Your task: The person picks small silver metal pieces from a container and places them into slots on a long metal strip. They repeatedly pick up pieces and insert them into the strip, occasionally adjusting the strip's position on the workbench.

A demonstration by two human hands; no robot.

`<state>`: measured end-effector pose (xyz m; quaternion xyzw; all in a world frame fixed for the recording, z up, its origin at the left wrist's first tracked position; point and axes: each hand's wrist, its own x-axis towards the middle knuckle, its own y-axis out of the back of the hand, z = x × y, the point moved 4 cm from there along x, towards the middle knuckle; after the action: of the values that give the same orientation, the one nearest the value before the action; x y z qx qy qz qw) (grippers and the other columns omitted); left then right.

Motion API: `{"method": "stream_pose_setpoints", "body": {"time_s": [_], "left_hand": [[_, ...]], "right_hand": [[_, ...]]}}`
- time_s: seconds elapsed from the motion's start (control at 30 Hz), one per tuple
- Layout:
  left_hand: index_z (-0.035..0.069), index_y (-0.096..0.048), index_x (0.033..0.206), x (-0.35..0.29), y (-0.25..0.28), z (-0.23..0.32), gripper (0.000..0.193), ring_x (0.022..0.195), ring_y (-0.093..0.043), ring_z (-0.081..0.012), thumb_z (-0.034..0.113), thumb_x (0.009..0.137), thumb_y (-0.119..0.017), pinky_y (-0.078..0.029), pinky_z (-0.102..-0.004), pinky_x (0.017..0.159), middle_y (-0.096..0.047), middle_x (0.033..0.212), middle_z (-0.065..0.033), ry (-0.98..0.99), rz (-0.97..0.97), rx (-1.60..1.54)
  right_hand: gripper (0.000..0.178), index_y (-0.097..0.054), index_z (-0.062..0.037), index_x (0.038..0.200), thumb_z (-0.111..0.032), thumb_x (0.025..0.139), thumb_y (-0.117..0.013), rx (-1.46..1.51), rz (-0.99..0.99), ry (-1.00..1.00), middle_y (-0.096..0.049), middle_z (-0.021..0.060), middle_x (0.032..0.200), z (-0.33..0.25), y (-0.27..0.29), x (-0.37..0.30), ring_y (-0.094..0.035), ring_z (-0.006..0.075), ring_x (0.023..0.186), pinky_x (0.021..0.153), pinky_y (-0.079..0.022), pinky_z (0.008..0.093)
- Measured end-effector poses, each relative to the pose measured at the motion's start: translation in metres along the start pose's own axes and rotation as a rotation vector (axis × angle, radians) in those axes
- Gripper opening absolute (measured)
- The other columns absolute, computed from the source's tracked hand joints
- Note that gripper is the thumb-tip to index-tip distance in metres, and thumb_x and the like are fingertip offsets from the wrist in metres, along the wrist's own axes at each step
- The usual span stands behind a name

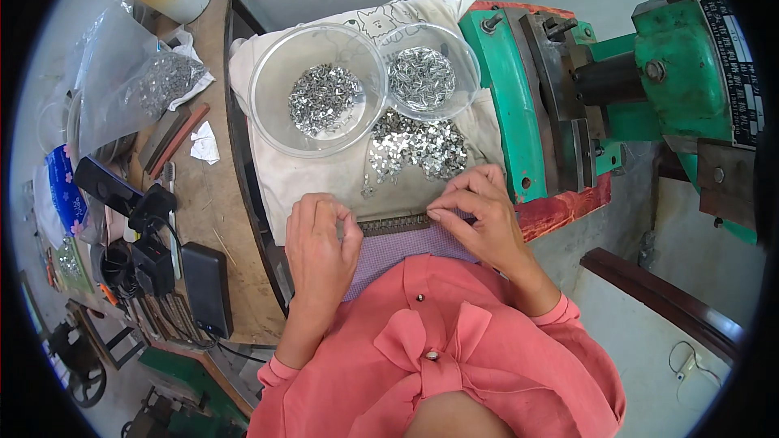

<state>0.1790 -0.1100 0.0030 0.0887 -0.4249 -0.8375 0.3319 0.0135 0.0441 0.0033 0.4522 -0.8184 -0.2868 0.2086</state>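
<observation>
A dark, narrow metal strip [395,224] with a row of small slots lies crosswise just in front of my body. My left hand [315,231] is closed at its left end, fingers curled down; the fingertips are hidden. Over the strip's right part, my right hand [480,207] pinches thumb and forefinger together, and whatever is between them is too small to make out. Just beyond the strip, a loose pile of small shiny metal pieces [422,150] is spread on the pale cloth [304,174].
Behind the pile stand a large clear tub [260,105] of small metal parts and a smaller clear tub [469,73] of metal pins. A green machine [519,105] rises on the right. The wooden table [215,219] on the left carries a black box [207,288] and a plastic bag [114,81].
</observation>
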Motion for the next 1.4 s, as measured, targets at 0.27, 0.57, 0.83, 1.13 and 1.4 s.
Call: {"method": "stream_pose_setpoints", "body": {"time_s": [0.27, 0.57, 0.83, 1.13, 1.4], "left_hand": [[0.001, -0.057, 0.092, 0.067, 0.003, 0.050, 0.013, 0.091, -0.060, -0.0368, -0.002, 0.083, -0.066, -0.047, -0.0424, 0.079, -0.058, 0.095, -0.0163, -0.183, 0.041, -0.051], [0.002, -0.067, 0.091, 0.131, -0.032, 0.062, 0.010, 0.087, -0.062, -0.0311, 0.004, 0.084, -0.073, -0.049, -0.0410, 0.078, -0.064, 0.093, -0.0092, -0.478, 0.113, 0.066], [0.003, -0.069, 0.098, 0.055, 0.010, 0.036, 0.019, 0.079, -0.062, -0.0296, -0.003, 0.081, -0.074, -0.050, -0.0369, 0.069, -0.065, 0.094, -0.0117, -0.339, 0.158, -0.200], [0.000, -0.066, 0.100, -0.037, -0.003, -0.027, 0.012, 0.071, -0.062, -0.0198, 0.000, 0.089, -0.071, -0.049, -0.0296, 0.060, -0.061, 0.095, -0.0103, 0.293, 0.021, -0.257], [0.001, -0.067, 0.107, -0.049, -0.009, -0.034, 0.020, 0.076, -0.062, -0.0205, 0.000, 0.088, -0.071, -0.051, -0.0327, 0.070, -0.062, 0.101, -0.0117, 0.291, -0.060, -0.326]], "right_hand": [[0.014, -0.077, -0.0066, 0.089, -0.008, 0.076, -0.083, 0.028, 0.050, 0.012, -0.063, 0.0053, 0.091, 0.004, -0.001, -0.024, -0.055, 0.0265, 0.092, 0.081, -0.046, 0.0376], [0.013, -0.077, -0.0054, 0.090, -0.009, 0.079, -0.081, 0.054, 0.059, -0.065, -0.063, 0.0072, 0.091, 0.010, -0.003, -0.031, -0.058, 0.0264, 0.088, 0.077, -0.047, 0.0379], [0.014, -0.077, -0.0041, 0.094, -0.008, 0.081, -0.080, 0.067, 0.032, -0.095, -0.064, 0.0080, 0.091, 0.018, -0.006, -0.028, -0.061, 0.0229, 0.084, 0.073, -0.049, 0.0336], [0.011, -0.075, -0.0041, 0.092, -0.012, 0.085, -0.078, 0.119, -0.036, -0.120, -0.064, 0.0097, 0.091, 0.014, -0.015, -0.018, -0.065, 0.0295, 0.089, 0.076, -0.050, 0.0392], [0.012, -0.077, -0.0059, 0.093, -0.014, 0.084, -0.079, 0.014, -0.080, -0.101, -0.065, 0.0064, 0.088, 0.009, -0.015, -0.007, -0.065, 0.0251, 0.085, 0.072, -0.050, 0.0368]]}}
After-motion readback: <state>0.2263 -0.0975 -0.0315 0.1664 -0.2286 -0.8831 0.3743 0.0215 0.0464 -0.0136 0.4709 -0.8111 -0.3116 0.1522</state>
